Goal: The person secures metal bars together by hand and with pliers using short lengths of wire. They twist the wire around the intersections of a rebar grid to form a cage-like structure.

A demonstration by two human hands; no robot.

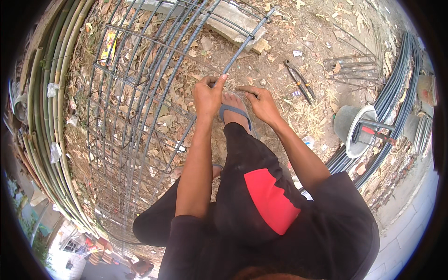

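Black shorts with red patch (268, 198) nearest lens, knee raised. Rebar cage (140, 107) lying on leaf-strewn ground: many stirrups already fixed along bars, near end seemingly unfinished. Long axis from lower left to upper right. Loose rebar (245, 44) pointing upper right. Left hand (208, 95) pinching its lower end; right hand (262, 103) half-curled beside, whether holding wire unclear. Pliers (300, 81) idle nearby.

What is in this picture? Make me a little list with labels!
Place: dirt ground with dry leaves
Left hand: pinching a ribbed steel bar
Right hand: open, fingers beside the bar
Big thing: rebar cage lying to the left
Foot: blue sandal under the hands
Tools: pliers on the ground, bucket at right
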